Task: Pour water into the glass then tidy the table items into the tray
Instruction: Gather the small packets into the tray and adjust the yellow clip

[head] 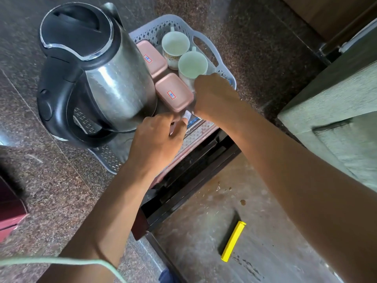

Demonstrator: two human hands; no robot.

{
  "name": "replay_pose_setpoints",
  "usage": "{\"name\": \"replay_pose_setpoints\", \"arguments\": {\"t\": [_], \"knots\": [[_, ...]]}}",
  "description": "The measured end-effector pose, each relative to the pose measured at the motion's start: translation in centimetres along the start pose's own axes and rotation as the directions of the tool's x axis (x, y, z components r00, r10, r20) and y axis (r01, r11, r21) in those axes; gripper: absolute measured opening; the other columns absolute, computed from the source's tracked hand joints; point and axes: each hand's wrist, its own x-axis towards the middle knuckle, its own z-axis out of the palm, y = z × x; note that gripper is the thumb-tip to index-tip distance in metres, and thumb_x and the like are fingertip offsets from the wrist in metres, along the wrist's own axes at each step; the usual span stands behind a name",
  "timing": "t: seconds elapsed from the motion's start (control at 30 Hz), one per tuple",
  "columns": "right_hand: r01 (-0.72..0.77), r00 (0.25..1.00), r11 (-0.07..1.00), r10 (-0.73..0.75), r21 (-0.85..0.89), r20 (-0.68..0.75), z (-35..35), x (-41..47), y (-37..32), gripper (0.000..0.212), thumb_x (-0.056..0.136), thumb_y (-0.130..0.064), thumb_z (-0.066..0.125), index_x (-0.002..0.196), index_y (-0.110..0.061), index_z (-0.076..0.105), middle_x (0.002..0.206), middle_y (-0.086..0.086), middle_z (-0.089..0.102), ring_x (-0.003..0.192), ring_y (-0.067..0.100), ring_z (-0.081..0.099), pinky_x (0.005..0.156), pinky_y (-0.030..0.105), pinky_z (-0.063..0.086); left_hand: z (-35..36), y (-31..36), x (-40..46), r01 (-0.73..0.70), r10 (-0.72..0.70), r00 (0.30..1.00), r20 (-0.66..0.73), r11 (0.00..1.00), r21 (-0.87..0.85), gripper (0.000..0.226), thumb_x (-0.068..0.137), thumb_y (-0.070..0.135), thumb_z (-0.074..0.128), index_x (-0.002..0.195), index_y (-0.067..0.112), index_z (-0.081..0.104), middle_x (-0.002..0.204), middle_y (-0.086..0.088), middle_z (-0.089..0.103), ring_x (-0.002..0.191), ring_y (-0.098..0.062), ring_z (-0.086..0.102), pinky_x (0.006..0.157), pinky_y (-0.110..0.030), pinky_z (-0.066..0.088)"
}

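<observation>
Tray (pixel 214 54): stood centre frame at the counter's edge, crowded with kettle (pixel 106 78), two cups (pixel 175 45) and two pink boxes (pixel 173 94).
Right hand (pixel 214 97): closed on the glass (pixel 190 111) in the tray's lower right corner.
Left hand (pixel 157 139): fingers pinched a small white thing beside the glass.

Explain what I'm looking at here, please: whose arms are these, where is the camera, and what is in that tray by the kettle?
There is no machine here. The one picture comes from a camera worn on a person's head, looking down at their own bare arms.

On the speckled stone counter sits a grey lattice tray. In it stand a steel kettle with a black lid, two pink boxes with small labels, and two empty white cups.

Both hands meet at the tray's near edge. The left hand pinches something small and whitish at its fingertips; I cannot tell what. The right hand reaches in beside the nearer cup, and its grip is hidden.

A yellow stick lies on the floor below.
</observation>
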Motion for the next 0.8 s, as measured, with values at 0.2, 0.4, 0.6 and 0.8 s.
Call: {"name": "replay_pose_setpoints", "arguments": {"t": [0.2, 0.4, 0.6, 0.8], "knots": [[-0.010, 0.994, 0.987, 0.027, 0.160, -0.107, -3.2, -3.1, 1.0, 0.038, 0.090, -0.002, 0.068, 0.127, -0.012, 0.067, 0.124, 0.013, 0.069, 0.112, 0.034, 0.069, 0.091, 0.038, 0.059, 0.1, 0.8, -0.9, 0.013, -0.018, 0.999, 0.042, 0.993, 0.121, 0.046, 0.115, 0.049, 0.043, 0.123, 0.018, 0.076, 0.120, -0.014, 0.079, 0.120, -0.039, 0.068, 0.094, -0.042, 0.045], [0.027, 0.945, 0.913, 0.110, 0.406, -0.309, -2.1, -9.6, 4.0, 0.036, 0.091, 0.007, 0.065, 0.122, -0.010, 0.075, 0.112, 0.007, 0.077, 0.097, 0.020, 0.074, 0.088, 0.034, 0.063, 0.1, 1.6, -1.4, 0.030, -0.037, 0.998, 0.047, 0.990, 0.137, 0.054, 0.115, 0.054, 0.035, 0.122, 0.019, 0.075, 0.125, -0.016, 0.077, 0.124, -0.038, 0.066, 0.097, -0.041, 0.043], [-0.047, 0.921, 0.821, 0.255, 0.569, -0.293, 3.8, -17.5, 6.7, 0.030, 0.091, 0.002, 0.068, 0.116, -0.009, 0.078, 0.109, 0.009, 0.081, 0.097, 0.025, 0.078, 0.087, 0.044, 0.065, 0.8, 1.9, -2.2, 0.016, -0.018, 1.000, 0.010, 0.995, 0.102, 0.050, 0.116, 0.045, 0.038, 0.129, 0.009, 0.070, 0.109, -0.022, 0.074, 0.113, -0.045, 0.068, 0.083, -0.045, 0.040], [-0.181, 0.970, 0.858, 0.237, 0.480, -0.058, 10.6, -24.7, 8.7, 0.034, 0.087, 0.001, 0.076, 0.118, -0.012, 0.078, 0.114, 0.006, 0.080, 0.096, 0.021, 0.078, 0.091, 0.026, 0.060, 1.8, 1.7, -3.7, -0.128, 0.135, 0.988, -0.080, 0.988, 0.087, 0.045, 0.114, 0.031, 0.054, 0.151, 0.007, 0.060, 0.152, -0.020, 0.064, 0.141, -0.038, 0.060, 0.113, -0.044, 0.042]]}}
